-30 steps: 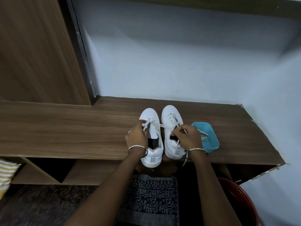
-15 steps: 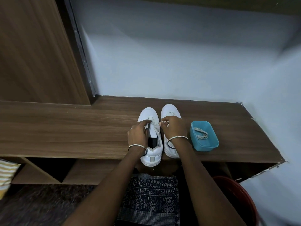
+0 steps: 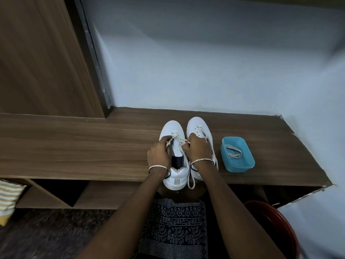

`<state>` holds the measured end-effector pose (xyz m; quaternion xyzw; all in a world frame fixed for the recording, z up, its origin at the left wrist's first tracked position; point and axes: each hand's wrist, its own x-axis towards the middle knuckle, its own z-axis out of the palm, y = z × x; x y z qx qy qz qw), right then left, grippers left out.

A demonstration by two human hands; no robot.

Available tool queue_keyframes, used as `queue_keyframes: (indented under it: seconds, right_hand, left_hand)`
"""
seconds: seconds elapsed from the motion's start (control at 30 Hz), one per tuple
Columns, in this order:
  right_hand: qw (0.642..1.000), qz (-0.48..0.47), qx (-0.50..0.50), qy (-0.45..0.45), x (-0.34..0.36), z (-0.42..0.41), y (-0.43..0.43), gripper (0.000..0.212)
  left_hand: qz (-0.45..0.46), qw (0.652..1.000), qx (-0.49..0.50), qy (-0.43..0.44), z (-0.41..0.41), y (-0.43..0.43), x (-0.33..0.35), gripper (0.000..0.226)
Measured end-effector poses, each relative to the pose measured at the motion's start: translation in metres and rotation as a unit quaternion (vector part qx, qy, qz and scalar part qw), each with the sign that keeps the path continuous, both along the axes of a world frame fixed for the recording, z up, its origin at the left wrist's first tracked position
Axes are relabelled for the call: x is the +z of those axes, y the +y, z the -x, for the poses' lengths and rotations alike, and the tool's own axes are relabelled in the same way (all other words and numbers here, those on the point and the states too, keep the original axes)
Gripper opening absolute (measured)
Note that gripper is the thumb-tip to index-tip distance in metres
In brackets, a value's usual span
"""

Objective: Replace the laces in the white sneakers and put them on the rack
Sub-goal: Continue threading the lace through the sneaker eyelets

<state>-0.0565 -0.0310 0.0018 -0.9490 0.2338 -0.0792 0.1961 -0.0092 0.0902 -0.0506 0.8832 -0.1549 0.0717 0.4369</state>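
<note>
Two white sneakers stand side by side on the wooden shelf top [image 3: 84,146], toes toward the wall. My left hand [image 3: 159,154] grips the left edge of the left sneaker [image 3: 172,128] beside its tongue. My right hand [image 3: 197,148] lies over the right sneaker [image 3: 198,124] and pinches the white lace [image 3: 180,140] at the left sneaker's eyelets. A loose lace end [image 3: 191,181] hangs over the shelf's front edge. A blue tub [image 3: 238,166] to the right holds a coiled white lace [image 3: 233,151].
The shelf ends at a pale wall behind and on the right. A tall wooden panel [image 3: 37,53] rises at the left. Open compartments [image 3: 56,191] lie under the shelf. A red bucket [image 3: 276,225] stands at the lower right, a striped cloth [image 3: 9,195] at the far left.
My right hand has moved left from beside the blue tub to the left sneaker's eyelets, taking the lace with it. My left hand has stayed on the left sneaker.
</note>
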Motion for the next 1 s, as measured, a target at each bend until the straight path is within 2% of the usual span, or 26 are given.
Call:
queue_keyframes:
  seconds: [0.13, 0.27, 0.33, 0.4, 0.57, 0.7, 0.77, 0.87, 1.0]
  right_hand:
    - [0.999, 0.029, 0.007, 0.024, 0.001, 0.000, 0.004, 0.026]
    - [1.000, -0.007, -0.002, 0.009, 0.003, 0.000, 0.002, 0.021]
    - [0.998, -0.060, -0.016, -0.028, 0.008, 0.003, -0.003, 0.021]
    - [0.989, -0.135, -0.030, -0.048, 0.019, 0.006, -0.008, 0.030]
    - [0.957, -0.283, -0.064, 0.011, 0.041, 0.004, -0.020, 0.047]
    - [0.910, -0.413, -0.045, -0.007, 0.053, 0.013, -0.018, 0.024]
    - [0.922, -0.384, -0.032, 0.027, 0.049, 0.019, -0.019, 0.020]
    - [0.958, -0.273, 0.024, 0.089, 0.042, 0.028, -0.022, 0.013]
    - [0.982, -0.161, 0.076, 0.060, 0.031, 0.032, -0.020, 0.015]
  left_hand:
    - [-0.003, 1.000, 0.006, 0.007, 0.001, -0.001, 0.001, 0.032]
    - [0.001, 0.999, 0.005, 0.037, 0.000, 0.002, 0.004, 0.026]
    - [0.004, 0.999, -0.005, 0.054, -0.001, 0.004, 0.005, 0.025]
    - [-0.002, 0.998, -0.006, 0.065, -0.002, 0.007, 0.007, 0.031]
    - [0.001, 0.997, 0.005, 0.076, 0.001, 0.005, 0.014, 0.038]
    - [0.010, 0.999, -0.003, 0.045, 0.003, 0.000, 0.021, 0.025]
    - [0.014, 1.000, -0.011, 0.022, 0.004, -0.002, 0.023, 0.022]
    - [-0.016, 1.000, -0.019, -0.004, 0.000, -0.008, 0.030, 0.018]
    - [-0.124, 0.990, -0.055, -0.027, -0.011, -0.022, 0.046, 0.020]
